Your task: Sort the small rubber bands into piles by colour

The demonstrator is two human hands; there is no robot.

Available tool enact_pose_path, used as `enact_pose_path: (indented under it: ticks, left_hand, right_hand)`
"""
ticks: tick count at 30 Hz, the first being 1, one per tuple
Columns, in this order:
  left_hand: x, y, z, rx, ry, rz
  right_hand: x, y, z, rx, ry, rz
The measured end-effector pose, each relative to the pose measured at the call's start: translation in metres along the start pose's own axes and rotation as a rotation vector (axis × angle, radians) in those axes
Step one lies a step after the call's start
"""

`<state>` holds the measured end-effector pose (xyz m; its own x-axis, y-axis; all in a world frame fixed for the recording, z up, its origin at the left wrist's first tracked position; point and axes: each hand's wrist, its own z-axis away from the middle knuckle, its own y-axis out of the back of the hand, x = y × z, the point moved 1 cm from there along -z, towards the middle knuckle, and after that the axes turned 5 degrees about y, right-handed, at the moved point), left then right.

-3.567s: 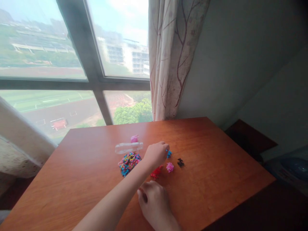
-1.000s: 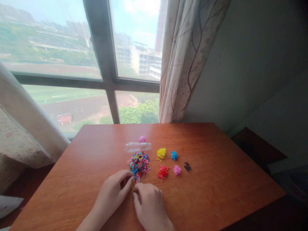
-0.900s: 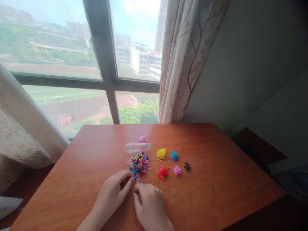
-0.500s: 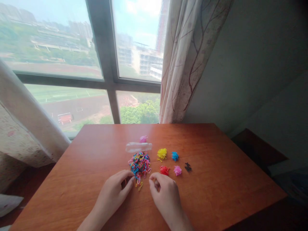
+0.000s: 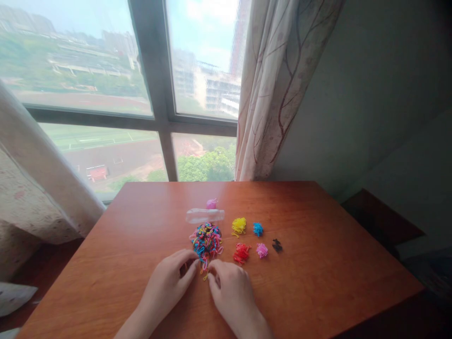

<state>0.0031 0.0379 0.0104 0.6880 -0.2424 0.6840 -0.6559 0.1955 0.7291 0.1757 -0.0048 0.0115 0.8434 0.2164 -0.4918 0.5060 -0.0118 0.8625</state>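
A mixed pile of small coloured rubber bands (image 5: 206, 240) lies on the wooden table (image 5: 318, 263). Beside it sit sorted little heaps: yellow (image 5: 239, 226), blue (image 5: 258, 229), red (image 5: 241, 253), pink (image 5: 262, 250) and black (image 5: 277, 245). My left hand (image 5: 169, 278) rests at the pile's near edge with its fingers curled in a pinch. My right hand (image 5: 229, 289) lies close beside it, fingers bent toward a loose yellow band (image 5: 205, 274) between the two hands. What the fingertips hold is too small to make out.
A clear plastic tube (image 5: 205, 215) lies on its side behind the pile, with a pink cap (image 5: 211, 203) beyond it. Curtains (image 5: 278, 84) hang at the window on both sides. A dark low cabinet (image 5: 381, 221) stands right of the table.
My right hand, which had drifted right toward the red heap half a second ago, has come back left to meet my left hand at the pile's near edge.
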Motion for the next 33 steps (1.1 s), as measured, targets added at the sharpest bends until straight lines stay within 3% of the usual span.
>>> enact_pose_path:
  ticks: [5, 9, 15, 19, 25, 33]
  left_hand:
    - [0.000, -0.001, 0.000, -0.010, -0.002, -0.012]
    - [0.001, 0.000, -0.001, -0.024, 0.018, -0.040]
    - [0.005, 0.001, 0.000, -0.035, 0.027, -0.073]
    - [0.005, 0.002, 0.000, -0.035, 0.027, -0.086]
    - [0.001, -0.001, 0.001, -0.029, 0.019, -0.092]
    - [0.001, 0.000, 0.002, -0.038, 0.019, -0.083]
  right_hand:
    - [0.006, 0.003, 0.003, 0.017, -0.001, -0.007]
    - [0.021, 0.016, -0.001, 0.079, -0.037, -0.016]
    - [0.052, 0.044, -0.033, 0.104, -0.132, 0.205]
    - [0.063, 0.048, -0.053, 0.070, -0.172, 0.299]
    - [0.067, 0.045, -0.057, 0.045, -0.194, 0.323]
    - [0.061, 0.059, -0.047, 0.064, -0.200, 0.313]
